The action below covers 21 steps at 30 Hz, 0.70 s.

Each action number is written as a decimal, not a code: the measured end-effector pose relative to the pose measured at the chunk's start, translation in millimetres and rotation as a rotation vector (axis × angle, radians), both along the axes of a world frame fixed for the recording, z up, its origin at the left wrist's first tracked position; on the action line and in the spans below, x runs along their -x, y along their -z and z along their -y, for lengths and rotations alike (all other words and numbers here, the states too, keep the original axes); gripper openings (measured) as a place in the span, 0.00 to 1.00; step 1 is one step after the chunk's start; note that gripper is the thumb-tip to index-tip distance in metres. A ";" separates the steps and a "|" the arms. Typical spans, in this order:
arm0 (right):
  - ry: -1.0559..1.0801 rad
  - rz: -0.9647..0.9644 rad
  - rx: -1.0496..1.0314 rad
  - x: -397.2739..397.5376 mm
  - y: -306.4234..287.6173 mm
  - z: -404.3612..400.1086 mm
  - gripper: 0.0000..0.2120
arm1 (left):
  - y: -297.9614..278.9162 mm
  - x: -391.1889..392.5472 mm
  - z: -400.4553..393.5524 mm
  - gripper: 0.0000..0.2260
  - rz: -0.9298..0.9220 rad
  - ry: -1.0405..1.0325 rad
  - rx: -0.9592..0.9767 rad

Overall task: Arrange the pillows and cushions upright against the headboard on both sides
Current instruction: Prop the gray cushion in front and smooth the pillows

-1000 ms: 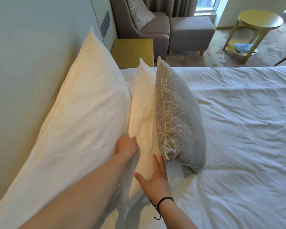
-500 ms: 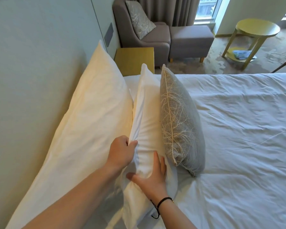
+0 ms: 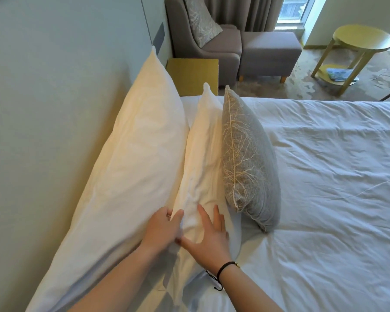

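A big white pillow (image 3: pixel 133 165) leans upright against the pale headboard (image 3: pixel 54 97) on the left. In front of it stands a second, narrower white pillow (image 3: pixel 203 158), and a grey cushion (image 3: pixel 250 158) with a gold branch pattern stands against that one. My left hand (image 3: pixel 162 228) grips the near end of the second pillow, thumb on its front and fingers tucked behind it. Beside it, my right hand (image 3: pixel 208 235) lies flat on the same pillow's front with fingers spread; a black band is on its wrist.
The white duvet (image 3: pixel 324 188) covers the bed to the right. Beyond the bed's far end stand a yellow bedside table (image 3: pixel 193 75), a grey armchair (image 3: pixel 212 48) with a patterned cushion, a grey footstool (image 3: pixel 270 52) and a round yellow side table (image 3: pixel 363 41).
My left hand has shifted along the second pillow's near end and still grips it. My right hand has slid up its front, with fingers spread wider. The pillow stands more upright.
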State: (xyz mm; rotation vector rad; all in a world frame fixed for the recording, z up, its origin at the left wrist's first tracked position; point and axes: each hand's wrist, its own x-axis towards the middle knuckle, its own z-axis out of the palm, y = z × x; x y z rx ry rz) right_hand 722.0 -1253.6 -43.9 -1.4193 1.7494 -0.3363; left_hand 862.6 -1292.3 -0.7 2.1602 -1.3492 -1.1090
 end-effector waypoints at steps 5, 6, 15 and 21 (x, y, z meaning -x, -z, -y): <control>-0.105 -0.057 0.058 5.6 1.0 2.9 0.39 | -0.2 -24.6 -52.9 0.14 -0.272 0.027 -0.139; -0.118 -0.062 0.076 4.7 0.0 4.8 0.35 | 1.6 -28.7 -61.9 0.14 -0.298 0.011 -0.141; -0.368 -0.340 0.160 -18.7 -6.1 29.1 0.26 | 16.8 -56.5 -93.2 0.16 -0.030 -0.043 0.038; -0.446 -0.402 0.130 -25.8 -5.4 26.1 0.22 | 9.5 -57.7 -101.7 0.10 0.365 0.287 -0.087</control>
